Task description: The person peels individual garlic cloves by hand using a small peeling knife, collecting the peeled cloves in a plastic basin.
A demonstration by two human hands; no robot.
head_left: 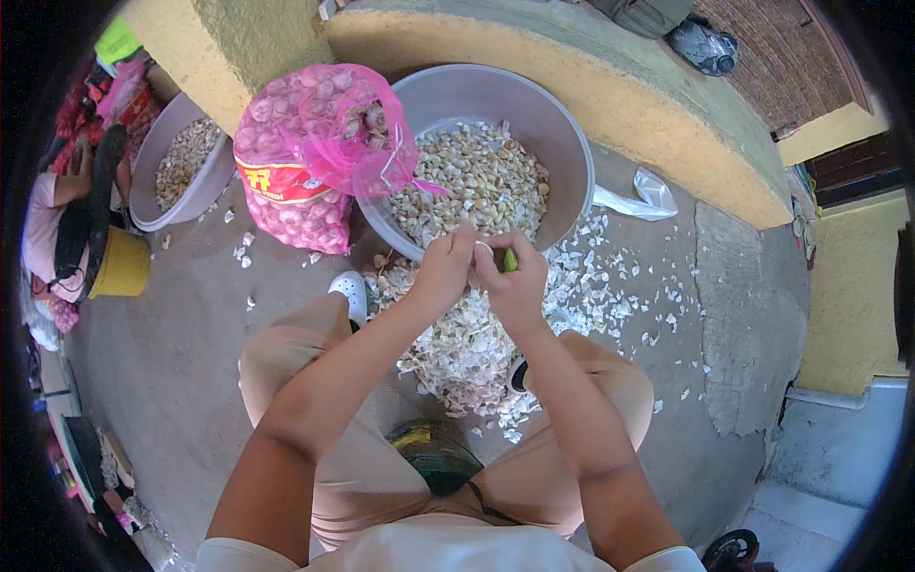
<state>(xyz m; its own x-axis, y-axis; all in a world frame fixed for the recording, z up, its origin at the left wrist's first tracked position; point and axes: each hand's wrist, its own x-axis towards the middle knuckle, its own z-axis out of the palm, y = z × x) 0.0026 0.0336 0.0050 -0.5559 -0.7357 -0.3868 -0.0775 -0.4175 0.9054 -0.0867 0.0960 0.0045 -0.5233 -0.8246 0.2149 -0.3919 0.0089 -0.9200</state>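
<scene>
My left hand [446, 274] and my right hand [516, 286] meet over the near rim of a large grey tub [583, 157]. Pinched between the fingers of both is a small whitish piece of garlic [482, 248], mostly covered. A short green handle [511, 259] pokes out of my right fist; the rest of that tool is hidden. Loose garlic cloves [477, 176] fill the bottom of the tub. Below my hands, a heap of papery garlic skins [467, 357] lies on the floor between my feet.
Left of the tub stands a pink mesh sack [295, 214] of garlic bulbs. Farther left are a second tub [143, 205], a yellow bucket [122, 262] and a seated person [57, 219]. A low concrete ledge [610, 86] runs behind. A plastic bag [653, 195] lies to the right.
</scene>
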